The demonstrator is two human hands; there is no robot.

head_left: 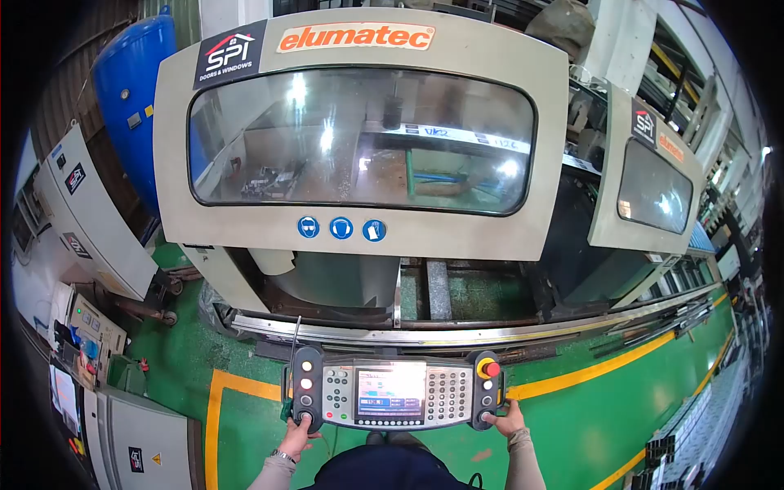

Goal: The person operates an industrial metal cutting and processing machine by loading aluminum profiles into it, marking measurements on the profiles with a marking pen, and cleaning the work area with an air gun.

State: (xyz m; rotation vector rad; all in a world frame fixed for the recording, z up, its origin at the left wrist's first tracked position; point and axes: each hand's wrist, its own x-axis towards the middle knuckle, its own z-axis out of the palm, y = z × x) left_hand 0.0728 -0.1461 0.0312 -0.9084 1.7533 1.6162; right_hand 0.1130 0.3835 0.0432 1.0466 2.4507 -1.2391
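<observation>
Both hands are at the control panel (pixel 433 420), which stands straight in front of the person, between the body and the large machine hood (pixel 265 237). The step in hand looks like working the panel's two end buttons at once: the left hand (pixel 297 438) has its thumb over the lowest button on the left end, and the right hand (pixel 508 420) mirrors it on the right end. On each hand the thumb lies on the front face while the fingers stand apart from it, around the outer edge — whether they clamp the panel or merely brace there, I cannot tell. Nor can I tell how hard either thumb presses. Between the hands the screen (pixel 390 394) is lit, its text too small to read; the red knob (pixel 491 370) on its yellow base sits above the right thumb, untouched. Behind the panel the hood's window (pixel 327 155) is down over the work area, and a second hood (pixel 608 212) stands to the right. In my judgement, any next move calls for both thumbs to act together — held down evenly or lifted cleanly — with the red knob kept within quick reach.
</observation>
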